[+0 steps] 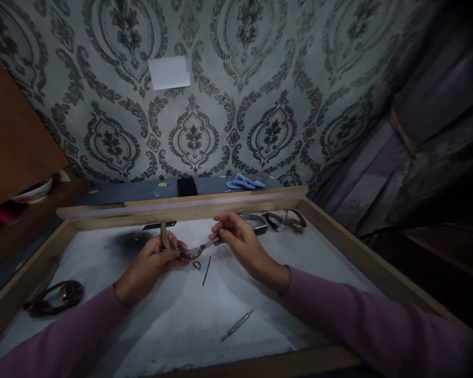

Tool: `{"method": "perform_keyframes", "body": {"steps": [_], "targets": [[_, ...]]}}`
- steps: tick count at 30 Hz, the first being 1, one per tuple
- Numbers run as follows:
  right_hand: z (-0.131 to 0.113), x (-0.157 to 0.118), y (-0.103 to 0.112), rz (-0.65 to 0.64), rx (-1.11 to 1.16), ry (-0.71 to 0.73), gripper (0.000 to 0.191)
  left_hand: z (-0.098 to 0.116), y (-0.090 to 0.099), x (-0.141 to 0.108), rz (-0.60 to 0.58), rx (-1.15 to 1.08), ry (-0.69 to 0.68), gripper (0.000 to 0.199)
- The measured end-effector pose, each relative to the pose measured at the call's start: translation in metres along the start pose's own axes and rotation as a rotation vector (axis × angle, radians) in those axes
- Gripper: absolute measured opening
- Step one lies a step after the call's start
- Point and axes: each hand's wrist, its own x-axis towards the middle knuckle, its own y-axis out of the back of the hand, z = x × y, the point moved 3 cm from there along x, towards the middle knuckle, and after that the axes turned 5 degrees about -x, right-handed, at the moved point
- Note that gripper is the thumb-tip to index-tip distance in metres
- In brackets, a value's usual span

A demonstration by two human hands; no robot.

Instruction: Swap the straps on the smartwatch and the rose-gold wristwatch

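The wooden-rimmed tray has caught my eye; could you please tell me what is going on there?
Over the tray, a person's left hand and right hand hold a strapped item, seemingly a wristwatch, between them. A thin dark rod and a slim metal tool lie loose on the tray's pale surface. What looks like another watch lies at the left.

Home-like room, damask wallpaper (232,137), tied purple curtain (378,163)
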Motion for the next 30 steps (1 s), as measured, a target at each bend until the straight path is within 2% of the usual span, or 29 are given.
{"method": "perform_keyframes", "body": {"steps": [4,7,13,18,23,26,30], "targets": [[0.01,0.001,0.0,-0.057,-0.11,0.034,0.016,0.008,0.005,0.001,0.073,-0.051,-0.083,0.03],[0.011,-0.002,-0.004,-0.107,-0.29,0.056,0.011,0.014,0.005,0.0,0.113,-0.08,-0.106,0.03],[-0.003,-0.012,-0.01,-0.189,-0.546,0.133,0.009,0.015,0.003,-0.001,0.091,-0.034,-0.104,0.027],[-0.007,-0.013,-0.01,-0.208,-0.618,0.2,0.015,0.014,0.014,0.007,0.089,0.235,-0.186,0.018],[-0.001,-0.011,-0.01,-0.231,-0.622,0.211,0.024,0.019,0.02,0.009,0.065,0.417,-0.194,0.017],[0.001,-0.01,-0.011,-0.241,-0.604,0.225,0.027,0.021,0.017,0.009,0.007,0.559,-0.189,0.018],[0.001,-0.011,-0.012,-0.234,-0.572,0.239,0.029,0.017,0.012,0.008,-0.127,0.793,-0.193,0.021]]}}
